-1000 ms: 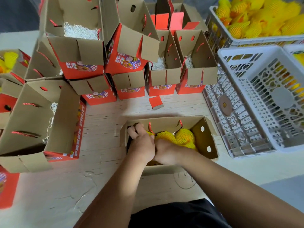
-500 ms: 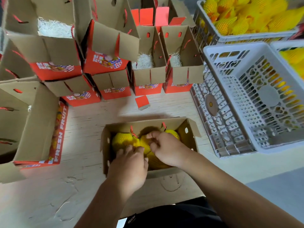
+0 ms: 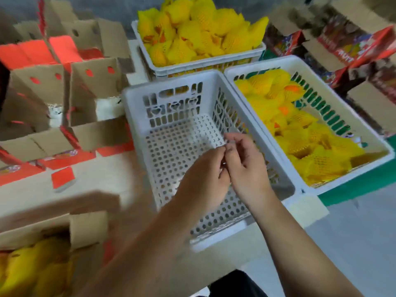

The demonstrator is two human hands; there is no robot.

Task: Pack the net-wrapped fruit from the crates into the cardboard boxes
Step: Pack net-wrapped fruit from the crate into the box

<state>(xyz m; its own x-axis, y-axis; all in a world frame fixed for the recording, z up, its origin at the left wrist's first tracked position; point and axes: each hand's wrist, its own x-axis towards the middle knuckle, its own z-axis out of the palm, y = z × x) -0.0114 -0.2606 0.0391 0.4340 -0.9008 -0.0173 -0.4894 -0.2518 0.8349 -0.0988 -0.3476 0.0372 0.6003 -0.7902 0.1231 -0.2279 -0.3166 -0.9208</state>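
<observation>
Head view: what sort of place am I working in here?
Likely a fruit packing station: white plastic crates piled with yellow net-wrapped fruit, rows of open red-printed cardboard boxes, and one empty crate under both hands.

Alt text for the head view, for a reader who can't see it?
Both hands, left hand and right hand, meet fingertip to fingertip over an empty white crate. Two crates of yellow net-wrapped fruit sit beyond and beside it.

Bright, even light; heavy motion blur smears the edges, wide-angle bending.
</observation>
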